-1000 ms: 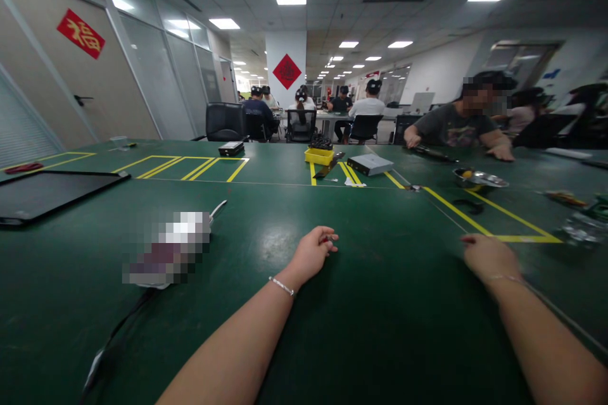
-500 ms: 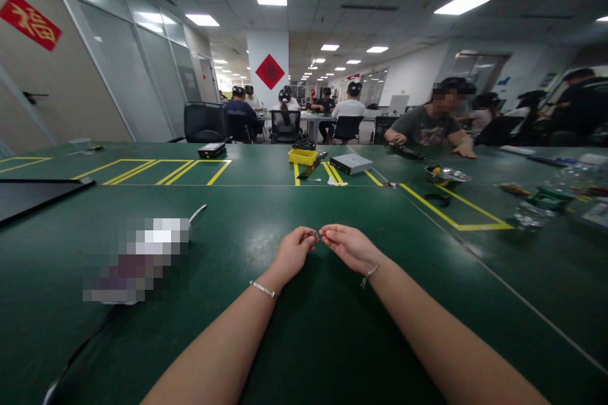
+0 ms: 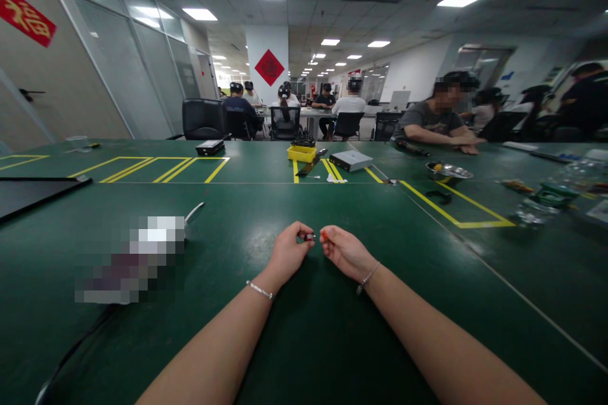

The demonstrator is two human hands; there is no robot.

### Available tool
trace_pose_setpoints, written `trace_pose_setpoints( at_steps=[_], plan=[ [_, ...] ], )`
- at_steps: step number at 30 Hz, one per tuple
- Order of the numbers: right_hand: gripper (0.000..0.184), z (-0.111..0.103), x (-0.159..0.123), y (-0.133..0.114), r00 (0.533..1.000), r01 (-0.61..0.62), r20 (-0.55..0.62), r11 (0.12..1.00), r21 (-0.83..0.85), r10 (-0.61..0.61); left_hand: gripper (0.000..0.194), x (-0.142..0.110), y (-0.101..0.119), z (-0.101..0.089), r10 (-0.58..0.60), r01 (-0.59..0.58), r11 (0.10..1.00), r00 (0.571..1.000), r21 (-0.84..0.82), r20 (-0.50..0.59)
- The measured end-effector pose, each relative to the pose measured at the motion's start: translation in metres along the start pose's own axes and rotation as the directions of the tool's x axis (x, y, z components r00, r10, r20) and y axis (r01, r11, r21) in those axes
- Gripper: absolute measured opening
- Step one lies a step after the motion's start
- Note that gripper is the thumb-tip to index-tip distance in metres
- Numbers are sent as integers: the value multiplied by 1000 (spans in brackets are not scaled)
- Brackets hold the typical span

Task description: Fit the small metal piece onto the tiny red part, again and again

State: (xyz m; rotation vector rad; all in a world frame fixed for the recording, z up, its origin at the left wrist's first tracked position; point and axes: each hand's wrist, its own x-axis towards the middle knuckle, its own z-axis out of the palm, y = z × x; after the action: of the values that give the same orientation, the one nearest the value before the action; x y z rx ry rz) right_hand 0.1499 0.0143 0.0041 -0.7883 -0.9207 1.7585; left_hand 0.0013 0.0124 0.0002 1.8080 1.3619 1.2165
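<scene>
Above the green table, my left hand pinches a small dark-red piece with a shiny tip. It is too small for me to tell its kind. Just to its right, my right hand grips a small orange-red piece between thumb and forefinger; the other fingers curl inward. A narrow gap separates the two pieces. Both hands are near the middle of the view, fingertips facing each other.
A blurred-out device with a cable lies on the left. Farther back are a yellow tray, a grey box, a metal bowl and a plastic bottle. A person leans on the table's far side.
My hands have drawn slightly apart, and more of the orange-red piece shows in my right hand. The person across the table has brought their arms together.
</scene>
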Motion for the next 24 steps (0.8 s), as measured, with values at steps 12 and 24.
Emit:
trace_pose_setpoints(
  at_steps=[12,24],
  plan=[
    [25,11,2,8,977,105,-180,992,-67,-115,11,-3,4,0,114,-107,978,993,181,-28],
    [33,21,-1,15,936,89,-327,986,-143,-132,8,-7,10,2,124,-107,972,990,207,-71]
  ],
)
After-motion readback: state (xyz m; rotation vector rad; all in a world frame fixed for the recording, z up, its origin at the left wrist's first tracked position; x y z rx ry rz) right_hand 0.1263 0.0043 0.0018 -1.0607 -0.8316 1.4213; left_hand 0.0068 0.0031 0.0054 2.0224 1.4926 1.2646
